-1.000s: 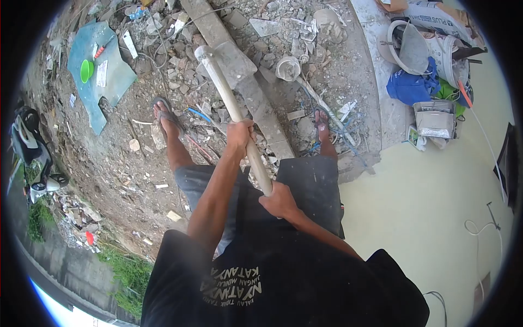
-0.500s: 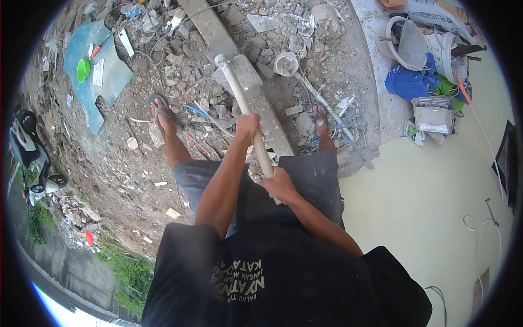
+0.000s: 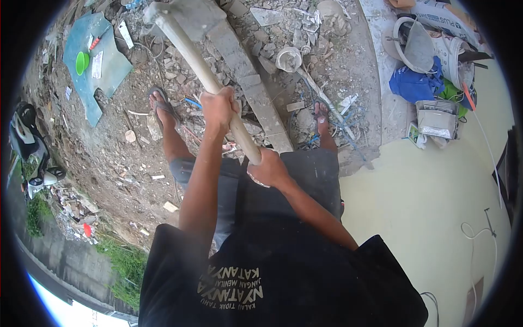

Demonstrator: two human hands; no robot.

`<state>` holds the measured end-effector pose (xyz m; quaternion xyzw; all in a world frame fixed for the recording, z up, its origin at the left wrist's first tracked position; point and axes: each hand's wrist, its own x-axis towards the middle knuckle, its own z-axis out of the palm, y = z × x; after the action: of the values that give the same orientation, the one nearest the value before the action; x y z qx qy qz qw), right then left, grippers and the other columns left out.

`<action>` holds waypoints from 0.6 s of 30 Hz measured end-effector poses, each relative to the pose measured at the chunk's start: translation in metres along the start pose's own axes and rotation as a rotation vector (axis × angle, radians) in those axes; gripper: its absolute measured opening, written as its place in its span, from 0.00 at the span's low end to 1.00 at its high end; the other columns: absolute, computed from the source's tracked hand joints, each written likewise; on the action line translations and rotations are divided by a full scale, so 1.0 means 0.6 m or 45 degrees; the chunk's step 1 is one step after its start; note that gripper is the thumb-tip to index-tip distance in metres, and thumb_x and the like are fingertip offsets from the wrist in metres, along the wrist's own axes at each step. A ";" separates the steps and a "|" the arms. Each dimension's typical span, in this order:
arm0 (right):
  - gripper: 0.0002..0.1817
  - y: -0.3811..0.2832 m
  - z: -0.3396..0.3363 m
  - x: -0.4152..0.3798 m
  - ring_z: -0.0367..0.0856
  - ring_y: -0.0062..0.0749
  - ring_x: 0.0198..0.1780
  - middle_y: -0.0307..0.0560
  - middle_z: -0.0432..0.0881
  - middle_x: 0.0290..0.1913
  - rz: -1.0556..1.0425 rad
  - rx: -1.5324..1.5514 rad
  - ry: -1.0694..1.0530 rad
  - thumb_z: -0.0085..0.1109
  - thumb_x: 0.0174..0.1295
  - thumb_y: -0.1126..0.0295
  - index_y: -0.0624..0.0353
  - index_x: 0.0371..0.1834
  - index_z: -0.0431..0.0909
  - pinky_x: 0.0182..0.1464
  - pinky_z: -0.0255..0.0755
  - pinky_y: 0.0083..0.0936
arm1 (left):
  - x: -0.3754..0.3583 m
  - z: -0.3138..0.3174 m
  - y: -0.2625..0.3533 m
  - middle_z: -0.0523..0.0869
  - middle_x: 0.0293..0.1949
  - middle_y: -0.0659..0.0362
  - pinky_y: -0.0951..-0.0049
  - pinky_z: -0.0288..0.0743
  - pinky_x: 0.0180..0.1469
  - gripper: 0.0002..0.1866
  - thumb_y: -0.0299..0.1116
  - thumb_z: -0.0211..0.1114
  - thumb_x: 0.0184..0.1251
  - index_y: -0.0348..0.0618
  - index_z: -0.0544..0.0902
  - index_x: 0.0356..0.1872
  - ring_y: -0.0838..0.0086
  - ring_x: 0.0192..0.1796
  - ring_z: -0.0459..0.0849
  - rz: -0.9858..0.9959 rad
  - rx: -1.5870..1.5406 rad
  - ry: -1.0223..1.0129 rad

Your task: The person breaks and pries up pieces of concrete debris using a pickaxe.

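My left hand [image 3: 219, 110] is wrapped round the middle of a long, pale wooden handle. Lower down, close to my shorts, my right hand [image 3: 268, 169] grips the same handle near its butt. The tool is a sledgehammer [image 3: 188, 52], tilted up and to the left, its dusty head at the upper left of the view. Beneath and behind it lies a broken concrete slab [image 3: 231, 49] among rubble. Palms and inner fingers are hidden by the backs of my hands.
Rubble surrounds my sandalled feet. A blue-green sheet [image 3: 111, 73] with a green cup [image 3: 82, 63] lies left. A dusty scoop-like container [image 3: 289, 59] sits ahead. Buckets, a blue bag [image 3: 414, 82] and a carton [image 3: 437, 120] stand right, beside a pale floor [image 3: 403, 201]. A motorbike [image 3: 35, 147] stands far left.
Both hands have lifted the sledgehammer up and to the left. Its head has moved from over the slab towards the upper left and looks larger, nearer the camera.
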<state>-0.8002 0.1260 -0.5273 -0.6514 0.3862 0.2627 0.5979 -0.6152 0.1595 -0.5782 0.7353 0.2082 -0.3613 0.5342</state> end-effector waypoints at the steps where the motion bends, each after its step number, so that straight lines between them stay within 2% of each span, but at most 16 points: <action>1: 0.15 0.057 0.023 -0.042 0.83 0.61 0.38 0.65 0.83 0.30 0.197 0.060 -0.040 0.61 0.47 0.69 0.69 0.35 0.78 0.43 0.77 0.43 | -0.013 0.010 -0.080 0.74 0.14 0.58 0.68 0.68 0.17 0.09 0.26 0.60 0.52 0.35 0.74 0.17 0.70 0.13 0.74 -0.115 0.129 -0.083; 2: 0.15 0.098 0.041 -0.082 0.83 0.61 0.38 0.64 0.83 0.29 0.383 0.122 -0.084 0.61 0.47 0.69 0.70 0.34 0.78 0.43 0.77 0.42 | -0.027 0.025 -0.167 0.75 0.15 0.56 0.65 0.68 0.18 0.09 0.27 0.61 0.52 0.32 0.75 0.18 0.68 0.14 0.75 -0.332 0.223 -0.121; 3: 0.15 0.085 0.022 -0.105 0.84 0.61 0.38 0.64 0.83 0.29 0.592 0.191 -0.149 0.61 0.47 0.68 0.70 0.35 0.78 0.43 0.77 0.42 | -0.030 0.036 -0.244 0.75 0.15 0.54 0.64 0.68 0.18 0.09 0.27 0.62 0.52 0.32 0.75 0.18 0.67 0.15 0.75 -0.626 0.077 -0.217; 4: 0.16 0.055 0.001 -0.121 0.84 0.61 0.38 0.64 0.83 0.30 0.794 0.263 -0.207 0.61 0.47 0.68 0.71 0.35 0.78 0.43 0.77 0.42 | -0.051 0.051 -0.232 0.75 0.15 0.55 0.65 0.67 0.17 0.09 0.27 0.61 0.53 0.33 0.75 0.19 0.67 0.15 0.76 -0.605 0.206 -0.162; 8: 0.18 -0.001 -0.014 -0.154 0.83 0.61 0.39 0.66 0.83 0.31 0.746 0.259 -0.248 0.61 0.47 0.67 0.72 0.37 0.78 0.45 0.77 0.42 | -0.092 0.029 -0.158 0.74 0.15 0.56 0.66 0.67 0.16 0.09 0.26 0.60 0.54 0.35 0.74 0.18 0.68 0.14 0.75 -0.584 0.061 -0.173; 10: 0.19 0.012 -0.009 -0.150 0.83 0.61 0.41 0.67 0.83 0.33 0.281 -0.039 -0.100 0.62 0.47 0.67 0.72 0.38 0.78 0.46 0.77 0.42 | -0.093 0.014 -0.115 0.72 0.13 0.58 0.68 0.66 0.14 0.09 0.25 0.60 0.55 0.37 0.73 0.17 0.71 0.12 0.73 -0.406 0.039 -0.116; 11: 0.19 0.012 -0.009 -0.140 0.83 0.62 0.41 0.68 0.83 0.34 0.192 -0.017 -0.079 0.62 0.46 0.67 0.71 0.38 0.78 0.46 0.77 0.43 | -0.102 0.013 -0.051 0.72 0.17 0.59 0.70 0.68 0.17 0.07 0.24 0.59 0.56 0.37 0.73 0.20 0.72 0.14 0.73 -0.389 0.031 -0.074; 12: 0.19 0.011 -0.014 -0.108 0.83 0.62 0.42 0.69 0.82 0.34 0.093 0.000 -0.052 0.62 0.46 0.67 0.71 0.38 0.79 0.46 0.77 0.43 | -0.089 0.006 -0.020 0.72 0.17 0.59 0.71 0.68 0.16 0.07 0.24 0.58 0.56 0.37 0.73 0.20 0.73 0.14 0.73 -0.249 0.065 -0.038; 13: 0.19 -0.009 -0.023 -0.077 0.83 0.62 0.43 0.69 0.82 0.35 0.032 -0.031 -0.049 0.62 0.46 0.67 0.70 0.38 0.79 0.46 0.76 0.44 | -0.066 0.000 0.001 0.73 0.14 0.58 0.70 0.65 0.15 0.08 0.24 0.59 0.54 0.36 0.73 0.17 0.72 0.12 0.74 -0.154 -0.048 0.043; 16: 0.18 -0.056 -0.041 0.018 0.83 0.61 0.43 0.69 0.83 0.36 -0.124 0.019 -0.089 0.62 0.45 0.67 0.69 0.38 0.80 0.47 0.76 0.43 | 0.005 -0.011 0.063 0.71 0.13 0.59 0.70 0.65 0.15 0.08 0.24 0.58 0.53 0.39 0.72 0.16 0.72 0.13 0.72 0.063 -0.162 0.067; 18: 0.18 -0.035 -0.041 0.056 0.83 0.61 0.42 0.68 0.83 0.35 -0.044 -0.009 -0.127 0.62 0.45 0.67 0.69 0.38 0.81 0.46 0.76 0.42 | 0.040 -0.001 0.044 0.72 0.14 0.58 0.69 0.66 0.15 0.08 0.24 0.58 0.53 0.38 0.72 0.17 0.72 0.13 0.73 0.062 -0.150 0.072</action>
<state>-0.7668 0.0953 -0.5384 -0.6462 0.3437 0.2857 0.6186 -0.5811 0.1492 -0.5793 0.7172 0.2262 -0.3145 0.5792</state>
